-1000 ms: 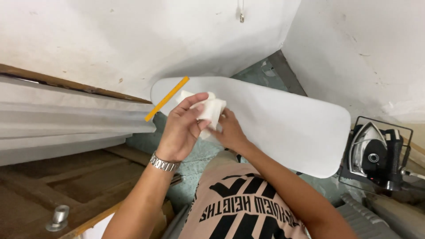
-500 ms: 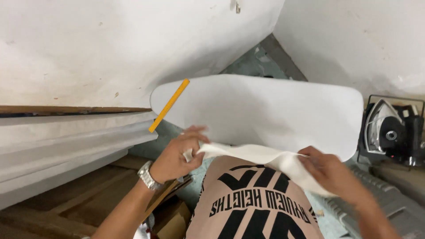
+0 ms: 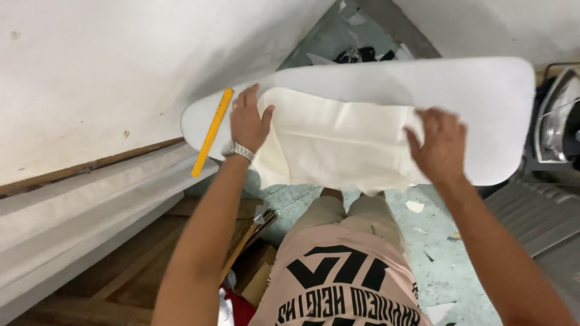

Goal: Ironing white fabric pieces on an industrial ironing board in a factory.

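A cream piece of cloth (image 3: 338,142) lies spread out on a white ironing board (image 3: 483,84). My left hand (image 3: 248,121), with a metal watch on the wrist, presses flat on the cloth's left edge. My right hand (image 3: 441,145) holds the cloth's right edge with the fingers curled on it. A yellow ruler (image 3: 212,131) lies slanted on the board's narrow left end, just left of my left hand.
A white cloth-covered table (image 3: 90,90) fills the left side, with a wooden edge below it. An iron (image 3: 559,118) stands at the far right beside the board. Paper scraps lie on the grey floor (image 3: 441,253). Wooden boards and a box sit under the table.
The cloth, folded small in both hands a second ago, was pulled open between them and now lies spread on the board. Both hands have moved apart and forward onto it.
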